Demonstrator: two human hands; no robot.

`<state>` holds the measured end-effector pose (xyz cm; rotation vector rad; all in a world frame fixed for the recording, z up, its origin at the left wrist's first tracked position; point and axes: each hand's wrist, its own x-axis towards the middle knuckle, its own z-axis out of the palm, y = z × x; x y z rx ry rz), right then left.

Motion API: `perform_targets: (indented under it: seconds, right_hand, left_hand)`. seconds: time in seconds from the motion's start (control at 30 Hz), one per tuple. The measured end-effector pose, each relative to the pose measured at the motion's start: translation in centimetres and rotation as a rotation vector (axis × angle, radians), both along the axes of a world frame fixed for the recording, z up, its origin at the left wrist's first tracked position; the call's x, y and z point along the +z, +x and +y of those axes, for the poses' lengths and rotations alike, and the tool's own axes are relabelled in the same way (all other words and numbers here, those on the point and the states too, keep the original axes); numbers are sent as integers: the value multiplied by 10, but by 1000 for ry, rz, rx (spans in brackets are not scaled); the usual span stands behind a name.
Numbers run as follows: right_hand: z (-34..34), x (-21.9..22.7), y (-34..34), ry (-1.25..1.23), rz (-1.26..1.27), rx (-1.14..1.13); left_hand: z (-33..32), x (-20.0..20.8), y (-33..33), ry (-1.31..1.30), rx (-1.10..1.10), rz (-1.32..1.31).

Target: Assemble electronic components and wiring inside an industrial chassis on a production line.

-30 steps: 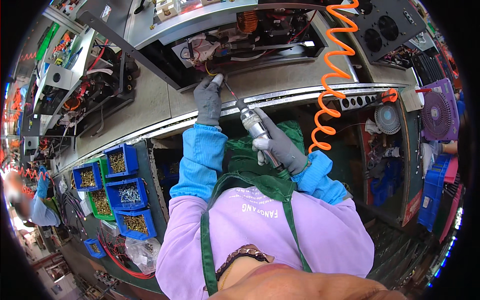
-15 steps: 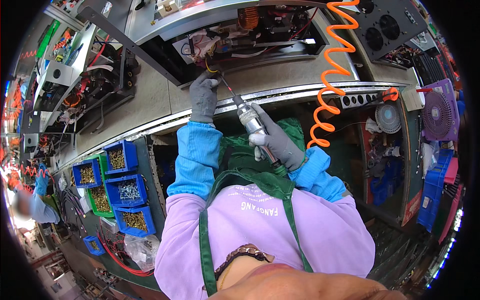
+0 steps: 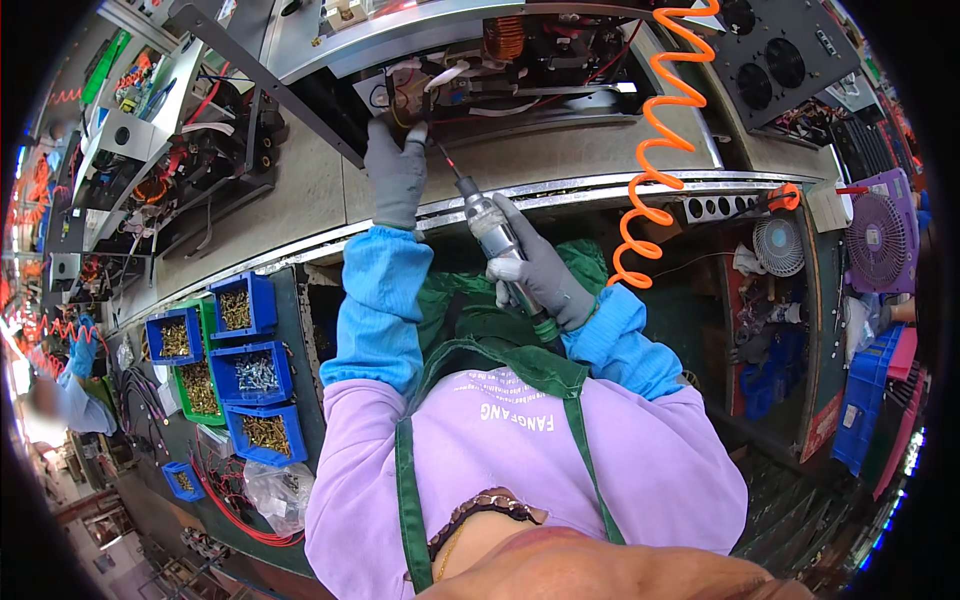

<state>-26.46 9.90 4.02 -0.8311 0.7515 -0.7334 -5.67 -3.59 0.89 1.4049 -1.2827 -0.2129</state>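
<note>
My right hand (image 3: 545, 275), in a grey glove, is wrapped round a silver power screwdriver (image 3: 492, 228) with a green lower end. Its long thin bit (image 3: 446, 154) points up and left toward the open front of a metal equipment housing (image 3: 340, 112). My left hand (image 3: 396, 178), also gloved, reaches up to the housing's lower edge. Its thumb and fingers are stretched out and apart, close to a bundle of wires (image 3: 428, 103). The fingertips are partly lost among the wires, and no screw can be made out at the bit's tip.
Blue bins of screws (image 3: 265, 434) stand at the left beside a clear plastic bag (image 3: 280, 495). An orange coiled hose (image 3: 660, 160) hangs at the right. Further right are a purple fan (image 3: 878, 232) and a power strip (image 3: 715, 208). Another person's sleeve (image 3: 82, 355) shows far left.
My left hand has shifted left and up, its pinch at the yellow wire loosened into spread fingers. The screwdriver in my right hand has moved slightly left and up.
</note>
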Motion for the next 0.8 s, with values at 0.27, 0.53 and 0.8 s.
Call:
perform_targets:
  seconds: [0.27,0.53,0.8]
  right_hand:
    - [-28,-11,11,-54,-4,-33]
    - [-32,-22,15,-17,-95,-50]
    - [-16,1,54,122,-264,-183]
  left_hand:
    - [-13,32,-1,151,12,-255]
    - [-16,45,7,236,152,-722]
    - [-26,56,19,216,45,-778]
